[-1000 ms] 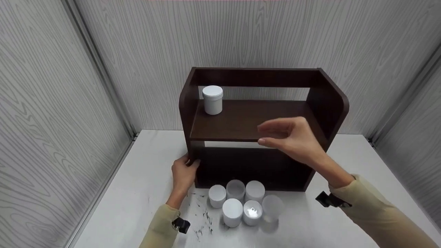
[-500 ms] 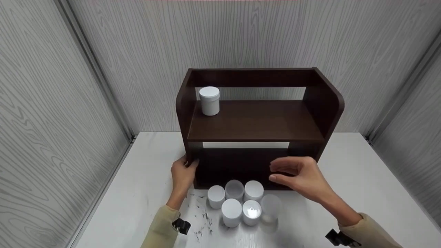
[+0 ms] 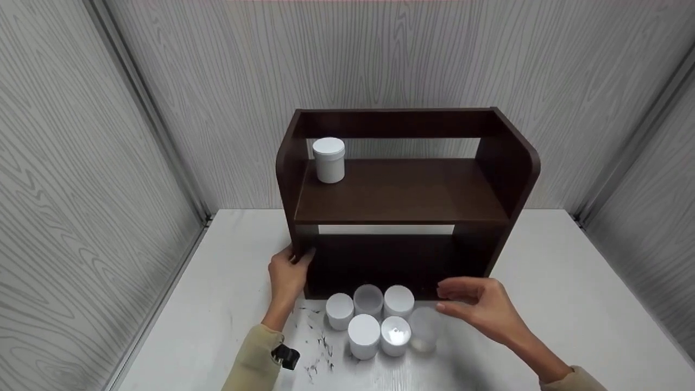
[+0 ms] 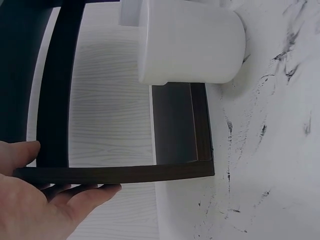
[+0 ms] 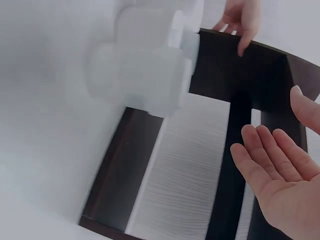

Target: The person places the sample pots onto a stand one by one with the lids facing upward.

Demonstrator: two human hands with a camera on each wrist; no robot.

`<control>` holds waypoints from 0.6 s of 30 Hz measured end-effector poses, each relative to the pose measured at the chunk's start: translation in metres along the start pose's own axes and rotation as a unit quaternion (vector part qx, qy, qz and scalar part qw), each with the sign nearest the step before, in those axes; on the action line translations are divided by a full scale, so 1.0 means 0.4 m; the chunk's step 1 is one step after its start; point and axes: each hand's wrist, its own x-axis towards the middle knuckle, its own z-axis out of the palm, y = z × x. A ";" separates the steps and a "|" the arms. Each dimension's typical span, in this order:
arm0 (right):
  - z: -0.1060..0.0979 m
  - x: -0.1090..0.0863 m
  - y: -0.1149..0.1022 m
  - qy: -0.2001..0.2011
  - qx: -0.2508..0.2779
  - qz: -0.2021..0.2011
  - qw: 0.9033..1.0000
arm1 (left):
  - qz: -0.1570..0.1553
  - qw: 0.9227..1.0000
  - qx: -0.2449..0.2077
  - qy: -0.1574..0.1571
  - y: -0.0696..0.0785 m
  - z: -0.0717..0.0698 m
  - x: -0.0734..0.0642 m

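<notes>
A dark brown two-tier shelf (image 3: 402,193) stands on the table. My left hand (image 3: 288,274) grips its left side panel, thumb inside and fingers outside, as the left wrist view shows with the hand (image 4: 50,205). On the upper tier, at the left, sits a lidded white jar (image 3: 329,160). Several jars cluster before the shelf, among them a white jar (image 3: 364,335), a glossy-topped jar (image 3: 396,335) and a translucent jar (image 3: 425,328) at the right end. Just right of that one hovers my right hand (image 3: 486,309), holding nothing, thumb and fingers spread apart.
The white table (image 3: 250,233) carries dark scuff marks left of the jars. Grey wood-grain panels (image 3: 163,163) enclose it at the back and sides. Black wrist camera mounts sit on the sleeves, the left mount (image 3: 285,356) visible.
My right hand has come down and slightly right, from in front of the upper tier to beside the translucent jar. My left hand keeps its grip on the side panel.
</notes>
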 end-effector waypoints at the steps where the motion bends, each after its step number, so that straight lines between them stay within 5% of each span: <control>1: 0.001 -0.004 0.008 0.001 -0.002 0.007 1.000 | 0.002 1.000 0.000 0.000 -0.001 0.000 0.000; 18: 0.012 -0.039 0.113 0.009 0.004 0.047 0.999 | 0.017 1.000 0.013 -0.013 -0.007 -0.002 0.000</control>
